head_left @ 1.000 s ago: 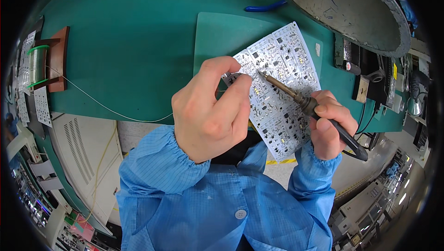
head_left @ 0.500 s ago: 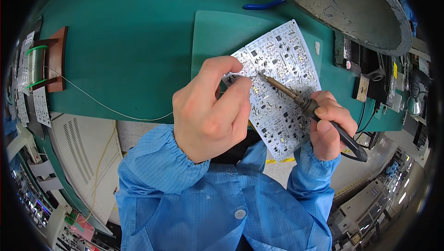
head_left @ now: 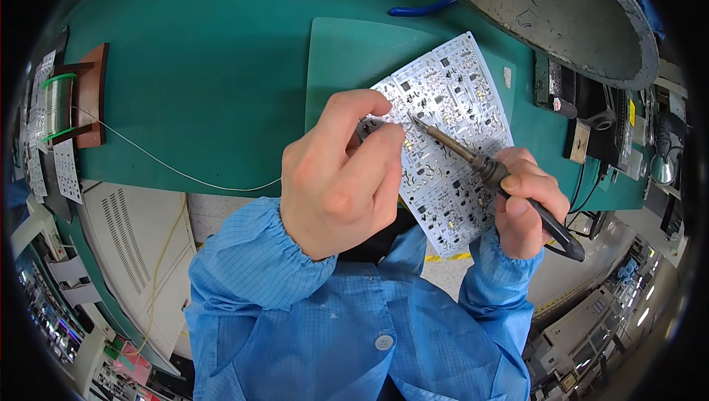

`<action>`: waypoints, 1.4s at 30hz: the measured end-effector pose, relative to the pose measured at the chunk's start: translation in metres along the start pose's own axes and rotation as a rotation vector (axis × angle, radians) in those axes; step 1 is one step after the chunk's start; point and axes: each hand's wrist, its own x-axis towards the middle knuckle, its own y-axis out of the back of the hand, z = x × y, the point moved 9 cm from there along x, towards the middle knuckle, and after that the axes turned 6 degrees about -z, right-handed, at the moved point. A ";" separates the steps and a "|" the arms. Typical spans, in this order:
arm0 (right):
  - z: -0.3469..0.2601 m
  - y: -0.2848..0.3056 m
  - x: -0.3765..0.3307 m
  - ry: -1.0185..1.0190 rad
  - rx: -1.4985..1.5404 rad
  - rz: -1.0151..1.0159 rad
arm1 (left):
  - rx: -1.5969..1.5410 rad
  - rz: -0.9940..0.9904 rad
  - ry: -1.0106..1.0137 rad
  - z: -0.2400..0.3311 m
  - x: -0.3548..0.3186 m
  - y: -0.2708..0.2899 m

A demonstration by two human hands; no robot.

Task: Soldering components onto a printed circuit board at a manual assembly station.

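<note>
A white circuit board [head_left: 450,83] crowded with small dark parts lies tilted on a green mat [head_left: 347,54]. My left hand [head_left: 340,179] rests on the board's left edge with thumb and forefinger pinched together. A thin solder wire [head_left: 185,176] runs from the left and disappears under this hand. My right hand [head_left: 526,209] grips the black handle of a soldering iron [head_left: 473,159]. The iron's metal tip touches the board just right of my left fingertips. Blue sleeves cover both forearms.
A solder spool [head_left: 55,105] sits in a brown wooden holder [head_left: 94,94] at the far left of the green table [head_left: 207,54]. A large round grey hood [head_left: 546,17] hangs over the upper right. Black equipment [head_left: 591,120] lines the right edge, and a blue cable [head_left: 419,9] lies behind the mat.
</note>
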 end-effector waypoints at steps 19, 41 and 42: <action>0.000 0.000 0.001 0.040 0.026 -0.036 | 0.052 -0.019 -0.015 0.004 0.001 -0.003; -0.002 -0.004 0.001 0.020 0.022 -0.071 | -0.011 -0.016 -0.020 0.004 0.002 -0.006; -0.002 -0.004 0.001 0.018 0.022 -0.076 | 0.000 -0.022 -0.017 0.004 0.002 -0.005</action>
